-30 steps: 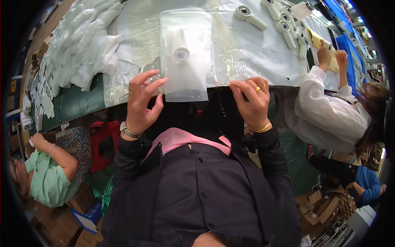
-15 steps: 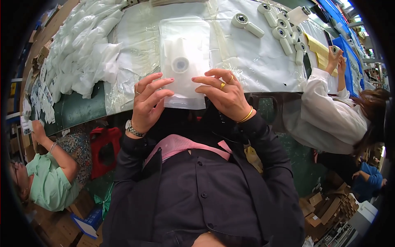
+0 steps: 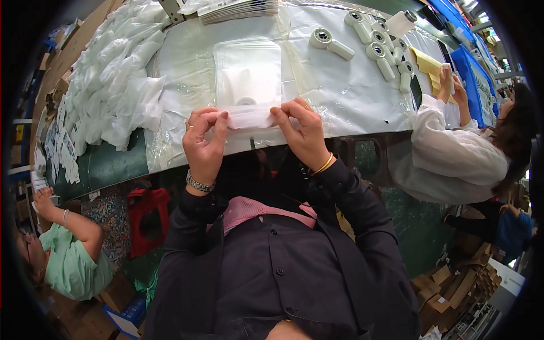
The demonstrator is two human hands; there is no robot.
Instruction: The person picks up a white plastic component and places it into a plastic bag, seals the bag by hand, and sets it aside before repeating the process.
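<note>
"Two pinches at once: my left hand (image 3: 205, 141) has one side of a folded strip (image 3: 249, 117), my right hand (image 3: 303, 127) the other, thumb and fingers squeezed on each, plastic stretched across between them!"

"And what's the strip part of?"

"The near end of this cloudy plastic bag (image 3: 265, 76), flat at the front of the table (image 3: 354, 96). A white gadget (image 3: 246, 101) shows faintly through it, its round end toward me, right up against the fold."

"So where's the danger?"

"Right there at the fold! Pull harder with one hand and the strip could go crooked, because the sides wouldn't get the same tension. Let one pinch slip, and slick film like this would probably spring loose."

"Could it tear?"

"Possibly, if I drag the fold hard against that round end. And tugging toward me might slide everything to the table's edge, since it's so close."

"Anything else catching your eye?"

"Layers! The film looks doubled at its borders; how many sheets, I can't tell. Catch an extra one and the fold would bunch. Off to my right, loose gadgets (image 3: 378, 52), well apart; to my left, a big heap of white bags (image 3: 107, 73)."
</note>
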